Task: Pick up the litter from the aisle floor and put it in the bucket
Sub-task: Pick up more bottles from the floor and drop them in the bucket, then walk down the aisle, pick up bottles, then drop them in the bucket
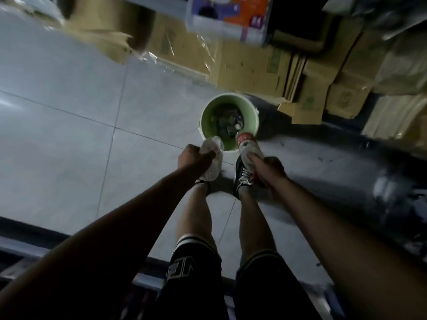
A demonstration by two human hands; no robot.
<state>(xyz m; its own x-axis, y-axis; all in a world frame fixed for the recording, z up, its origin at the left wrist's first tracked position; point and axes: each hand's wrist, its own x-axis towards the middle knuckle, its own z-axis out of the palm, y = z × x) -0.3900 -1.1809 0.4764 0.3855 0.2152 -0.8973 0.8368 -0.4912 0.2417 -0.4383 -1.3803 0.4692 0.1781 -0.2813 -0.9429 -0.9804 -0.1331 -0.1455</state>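
A pale green bucket point(209, 116) stands on the tiled aisle floor just ahead of my feet, with dark crumpled litter lying in its bottom. My left hand point(193, 157) is shut on a crushed clear plastic bottle point(213, 158), whose top reaches the bucket's near rim. My right hand point(269, 168) grips a second clear bottle with a red label point(247, 142); its neck points over the near right rim of the bucket.
Flattened and stacked cardboard boxes point(254, 65) line the far side of the aisle behind the bucket, with loose plastic wrap point(161, 61) and a purple-orange package point(228, 17) above. Dark shelving edges point(34, 245) run along the near side. My shoes point(242, 179) stand just behind the bucket.
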